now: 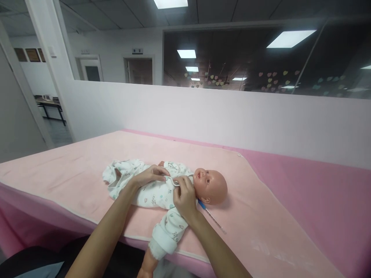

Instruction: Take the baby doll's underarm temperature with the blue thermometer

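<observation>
a baby doll [203, 184] lies on its back on a pale pink blanket [72, 173] spread over the counter [304, 185], head to the right, near the front edge. it wears a white printed romper [153, 195]. one sleeved arm hangs over the counter's front edge. the left hand [149, 175] rests on the doll's chest, fingers pinched together on the romper's neckline edge. the right hand [184, 197] sits just beside the doll's chin, its grip closed on the same edge of cloth. a thin thermometer [211, 216] with a blue end lies on the blanket just beside the doll's head, partly under the right wrist.
</observation>
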Action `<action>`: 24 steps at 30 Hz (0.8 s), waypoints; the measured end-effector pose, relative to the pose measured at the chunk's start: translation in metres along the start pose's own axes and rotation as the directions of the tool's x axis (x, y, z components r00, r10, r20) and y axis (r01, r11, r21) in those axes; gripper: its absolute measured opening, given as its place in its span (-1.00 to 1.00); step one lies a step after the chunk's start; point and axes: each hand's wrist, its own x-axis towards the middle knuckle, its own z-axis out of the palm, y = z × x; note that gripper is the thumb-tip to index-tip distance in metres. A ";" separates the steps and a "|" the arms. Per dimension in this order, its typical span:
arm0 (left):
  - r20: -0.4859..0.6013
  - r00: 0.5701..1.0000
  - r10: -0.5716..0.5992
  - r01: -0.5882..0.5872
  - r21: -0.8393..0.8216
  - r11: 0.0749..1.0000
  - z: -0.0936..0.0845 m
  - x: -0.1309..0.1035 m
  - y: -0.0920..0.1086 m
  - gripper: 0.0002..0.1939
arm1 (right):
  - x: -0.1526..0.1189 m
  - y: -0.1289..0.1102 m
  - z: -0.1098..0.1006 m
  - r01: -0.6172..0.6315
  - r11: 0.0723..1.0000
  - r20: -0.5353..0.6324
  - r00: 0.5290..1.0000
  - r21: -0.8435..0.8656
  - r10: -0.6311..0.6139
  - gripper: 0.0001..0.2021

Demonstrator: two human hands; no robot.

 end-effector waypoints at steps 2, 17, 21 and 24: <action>0.000 1.000 0.031 -0.031 0.000 1.000 0.001 -0.001 0.003 -0.80 | 0.000 -0.001 -0.001 0.009 1.000 0.012 1.000 -0.004 -0.009 -0.71; 0.067 0.997 0.022 -0.032 0.144 0.989 0.005 -0.001 0.007 -0.83 | -0.001 0.000 0.002 0.011 0.991 -0.071 0.997 -0.136 -0.021 -0.81; 0.105 0.993 0.061 -0.075 0.139 0.987 0.004 0.000 0.006 -0.85 | -0.001 0.000 0.001 0.014 0.990 -0.071 0.997 -0.139 -0.024 -0.79; 0.131 0.990 0.058 -0.076 0.141 0.987 0.004 0.000 0.007 -0.84 | 0.000 0.000 0.001 0.023 0.988 -0.067 0.997 -0.150 -0.034 -0.78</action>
